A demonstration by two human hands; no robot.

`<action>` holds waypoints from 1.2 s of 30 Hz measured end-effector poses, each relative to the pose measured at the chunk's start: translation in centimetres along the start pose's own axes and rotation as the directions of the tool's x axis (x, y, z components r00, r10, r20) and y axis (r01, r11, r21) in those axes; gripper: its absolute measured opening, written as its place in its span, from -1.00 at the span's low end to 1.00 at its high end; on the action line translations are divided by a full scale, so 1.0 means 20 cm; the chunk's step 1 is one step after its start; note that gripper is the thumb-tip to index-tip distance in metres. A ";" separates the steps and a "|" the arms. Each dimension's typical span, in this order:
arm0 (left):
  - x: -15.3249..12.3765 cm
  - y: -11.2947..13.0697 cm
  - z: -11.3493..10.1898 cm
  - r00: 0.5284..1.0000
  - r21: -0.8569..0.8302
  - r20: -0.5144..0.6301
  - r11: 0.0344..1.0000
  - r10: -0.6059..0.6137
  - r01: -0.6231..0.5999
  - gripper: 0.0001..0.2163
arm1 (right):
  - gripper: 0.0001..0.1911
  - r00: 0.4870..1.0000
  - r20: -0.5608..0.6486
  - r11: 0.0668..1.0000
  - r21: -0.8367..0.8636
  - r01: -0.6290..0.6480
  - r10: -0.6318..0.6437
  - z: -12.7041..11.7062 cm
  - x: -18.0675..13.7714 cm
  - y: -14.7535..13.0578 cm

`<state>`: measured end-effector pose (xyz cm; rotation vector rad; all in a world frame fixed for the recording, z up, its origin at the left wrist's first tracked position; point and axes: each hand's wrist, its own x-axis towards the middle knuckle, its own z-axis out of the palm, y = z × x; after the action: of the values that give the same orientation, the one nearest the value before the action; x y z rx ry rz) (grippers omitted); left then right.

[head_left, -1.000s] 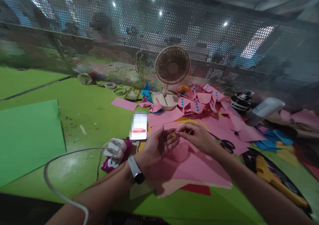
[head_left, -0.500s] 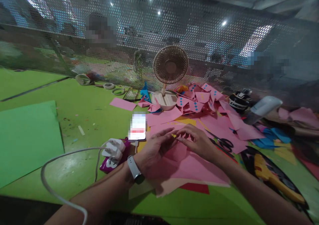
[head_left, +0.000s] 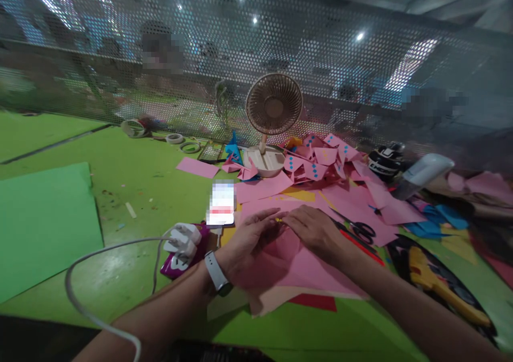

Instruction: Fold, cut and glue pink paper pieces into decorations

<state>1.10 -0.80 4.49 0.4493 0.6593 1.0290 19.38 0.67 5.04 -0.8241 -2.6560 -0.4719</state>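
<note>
My left hand, with a watch on its wrist, is curled around a pink paper piece. Its fingertips meet those of my right hand. A tiny yellow piece shows between the two sets of fingertips, pinched by my right hand. The fingers partly hide both pieces, so their exact contact is unclear. Under the hands lie pink paper sheets on the green table. Scissors and a red strip lie just right of my right hand.
A phone and a white plug adapter with a cable lie left of my hands. Behind stand a small fan and a heap of dotted pink paper shapes. A yellow glue gun lies at the right, a green sheet at the left.
My right hand has turned over slightly, its back now flatter and its fingers closer together near the yellow piece. The left hand stays nearly still.
</note>
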 end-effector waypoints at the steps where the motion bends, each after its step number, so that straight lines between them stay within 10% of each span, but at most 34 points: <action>1: 0.00 0.00 0.00 1.000 -0.001 -0.001 1.000 0.001 -0.001 -0.79 | -0.77 1.000 0.011 1.000 0.008 -0.014 0.014 -0.01 0.00 -0.01; 6: -0.02 0.02 0.01 1.000 0.041 0.014 0.999 -0.010 0.009 -0.77 | -0.80 0.973 0.024 0.909 0.351 -0.224 0.231 -0.02 0.01 -0.01; 11: 0.01 0.07 -0.02 0.990 0.218 -0.059 0.970 0.125 -0.110 -0.84 | -0.86 0.832 0.172 0.520 0.710 -0.476 0.527 -0.02 -0.02 0.02; 17: 0.04 0.08 -0.06 0.994 0.654 -0.058 0.755 0.098 -0.036 -0.84 | -0.78 0.702 0.470 0.125 0.778 -0.616 0.534 -0.03 -0.07 0.01; 24: 0.06 0.01 -0.12 0.982 0.957 0.181 0.239 -0.045 -0.166 -0.75 | -0.85 0.704 0.483 0.236 0.711 -0.662 0.521 -0.03 -0.09 -0.07; 36: 0.10 -0.02 -0.15 0.962 0.934 0.258 0.276 -0.090 -0.225 -0.83 | -0.86 0.701 0.507 0.181 0.731 -0.658 0.501 0.03 -0.08 -0.07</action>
<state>-0.13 0.92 1.51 1.7208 0.9962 0.4791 19.69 -0.96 3.51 -1.3605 -1.8900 1.1784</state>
